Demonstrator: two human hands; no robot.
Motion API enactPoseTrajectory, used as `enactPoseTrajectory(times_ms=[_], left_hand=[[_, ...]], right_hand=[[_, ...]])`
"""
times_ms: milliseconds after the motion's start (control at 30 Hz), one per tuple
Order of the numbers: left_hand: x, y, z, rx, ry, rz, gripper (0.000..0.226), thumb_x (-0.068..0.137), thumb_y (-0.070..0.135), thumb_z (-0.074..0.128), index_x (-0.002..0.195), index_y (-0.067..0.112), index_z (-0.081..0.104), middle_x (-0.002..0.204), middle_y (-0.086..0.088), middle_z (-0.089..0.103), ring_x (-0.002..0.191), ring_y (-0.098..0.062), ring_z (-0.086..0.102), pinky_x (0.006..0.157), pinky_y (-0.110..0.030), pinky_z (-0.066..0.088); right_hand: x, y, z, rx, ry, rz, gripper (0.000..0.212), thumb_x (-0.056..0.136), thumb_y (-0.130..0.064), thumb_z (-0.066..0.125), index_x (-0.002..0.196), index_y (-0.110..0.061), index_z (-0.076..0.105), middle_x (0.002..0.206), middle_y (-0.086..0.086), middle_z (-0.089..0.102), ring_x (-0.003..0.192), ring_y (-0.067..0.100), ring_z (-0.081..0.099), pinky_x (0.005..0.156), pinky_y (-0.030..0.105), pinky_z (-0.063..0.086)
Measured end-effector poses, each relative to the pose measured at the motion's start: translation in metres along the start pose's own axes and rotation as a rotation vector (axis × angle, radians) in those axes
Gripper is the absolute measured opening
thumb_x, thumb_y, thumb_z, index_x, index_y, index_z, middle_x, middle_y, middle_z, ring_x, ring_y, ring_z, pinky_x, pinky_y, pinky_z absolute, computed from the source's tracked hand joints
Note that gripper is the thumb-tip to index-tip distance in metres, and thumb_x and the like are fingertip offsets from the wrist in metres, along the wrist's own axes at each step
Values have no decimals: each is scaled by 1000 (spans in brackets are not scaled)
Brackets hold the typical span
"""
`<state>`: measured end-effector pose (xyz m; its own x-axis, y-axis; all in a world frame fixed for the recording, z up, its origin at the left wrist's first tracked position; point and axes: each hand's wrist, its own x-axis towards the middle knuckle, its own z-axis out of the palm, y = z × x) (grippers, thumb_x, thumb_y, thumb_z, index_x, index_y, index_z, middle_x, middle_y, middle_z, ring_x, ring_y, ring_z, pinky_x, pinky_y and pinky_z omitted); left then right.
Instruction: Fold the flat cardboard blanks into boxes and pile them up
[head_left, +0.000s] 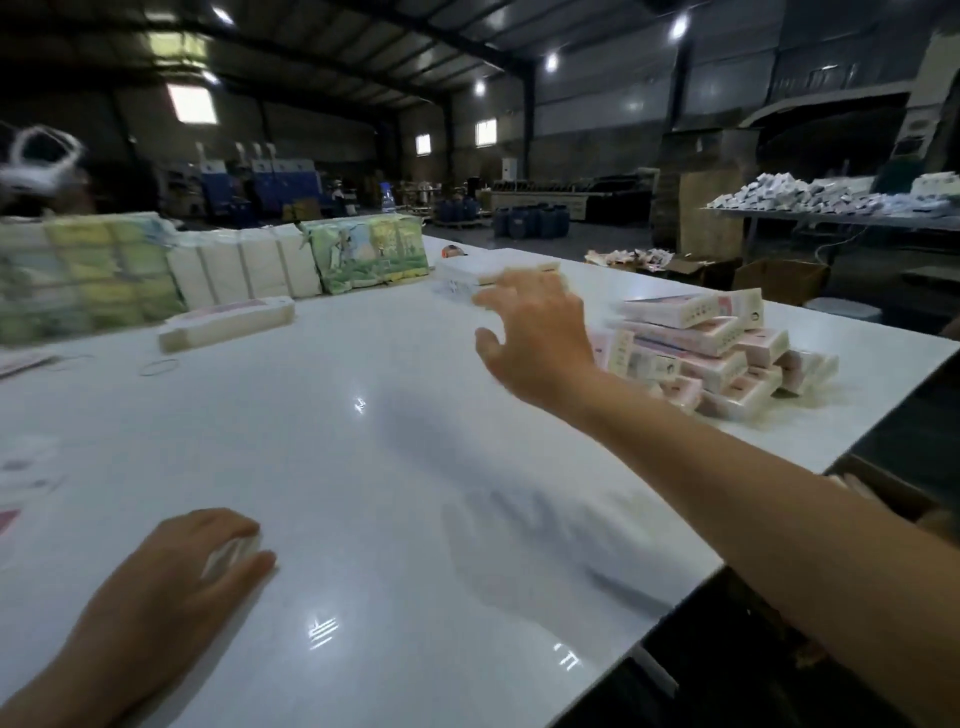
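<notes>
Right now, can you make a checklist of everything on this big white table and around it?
Surface: white glossy table, light reflections on it.
Job's things: pile of folded pink boxes at the right; stack of flat blanks at the far middle; another flat stack at the left.
Clutter: wrapped printed bundles along the far edge; rubber band.
Hands: right hand open, stretched toward the far stack; left hand grips a small white thing, too blurred to name.
Cables: nothing seen.
Surroundings: dim warehouse, blue drums, second table heaped with small boxes.
</notes>
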<state>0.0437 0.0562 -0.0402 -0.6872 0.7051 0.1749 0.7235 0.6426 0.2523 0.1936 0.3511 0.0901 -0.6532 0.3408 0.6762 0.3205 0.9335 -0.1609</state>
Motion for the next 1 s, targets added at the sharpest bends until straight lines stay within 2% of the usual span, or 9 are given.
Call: enactPoseTrajectory(times_ms=[100, 167, 267, 433, 567, 667, 800, 900, 1000], left_hand=[[-18, 28, -16, -142, 294, -1, 14, 83, 25, 70, 95, 19, 68, 100, 4, 64, 96, -19, 56, 85, -33, 44], [-25, 33, -24, -121, 291, -6, 14, 87, 22, 60, 88, 13, 69, 93, -1, 66, 90, -22, 58, 81, -31, 43], [-27, 30, -24, -149, 280, -15, 19, 87, 15, 51, 92, 9, 69, 96, -4, 66, 93, -20, 56, 85, -30, 42], [-24, 27, -22, -148, 248, -70, 24, 87, 17, 47, 96, 11, 69, 103, -4, 64, 98, -19, 54, 88, -36, 43], [-12, -22, -66, -236, 216, -337, 32, 85, 29, 57, 116, 23, 63, 122, 4, 60, 111, -15, 54, 94, -32, 43], [-18, -92, -123, 44, 268, -682, 50, 82, 40, 59, 126, 19, 51, 132, -5, 50, 120, -25, 45, 92, -38, 42], [-63, -168, -169, 254, 151, -1157, 105, 66, 73, 64, 141, 9, 28, 150, -16, 17, 138, -35, 13, 104, -53, 26], [-86, -196, -172, 258, 54, -1238, 109, 57, 77, 68, 138, 11, 37, 151, -18, 15, 137, -37, 14, 103, -54, 26], [-79, -198, -167, 270, 145, -1177, 97, 59, 66, 75, 131, 12, 41, 140, -15, 38, 128, -35, 35, 96, -48, 36]], right_hand=[[-29, -79, 30, 160, -206, -309, 32, 91, -26, 51, 120, -20, 63, 127, 4, 57, 115, 27, 49, 94, 42, 40], [-51, -115, 58, 127, -364, -414, 31, 91, -23, 49, 117, -19, 64, 123, 3, 58, 112, 27, 50, 88, 36, 40], [-76, -136, 89, 89, -507, -414, 24, 91, -21, 45, 104, -17, 64, 116, 2, 56, 107, 26, 49, 81, 31, 39], [-85, -129, 103, 234, -453, -363, 29, 97, -29, 40, 107, -26, 66, 122, -11, 56, 111, 15, 47, 89, 28, 40], [-87, -131, 103, 271, -430, -359, 30, 98, -29, 41, 118, -27, 64, 126, -14, 55, 117, 10, 45, 91, 21, 37], [-85, -131, 103, 291, -429, -347, 29, 97, -30, 45, 119, -27, 64, 126, -16, 55, 119, 8, 44, 92, 20, 36], [-84, -137, 101, 286, -449, -294, 22, 91, -23, 58, 109, -23, 71, 116, -9, 62, 110, 17, 52, 87, 30, 41], [-84, -139, 106, 312, -431, -278, 16, 78, -7, 73, 92, -14, 76, 96, -1, 68, 88, 27, 59, 70, 39, 46], [-84, -140, 108, 315, -421, -289, 16, 74, -2, 75, 86, -12, 76, 90, 1, 68, 81, 30, 60, 64, 41, 48]])
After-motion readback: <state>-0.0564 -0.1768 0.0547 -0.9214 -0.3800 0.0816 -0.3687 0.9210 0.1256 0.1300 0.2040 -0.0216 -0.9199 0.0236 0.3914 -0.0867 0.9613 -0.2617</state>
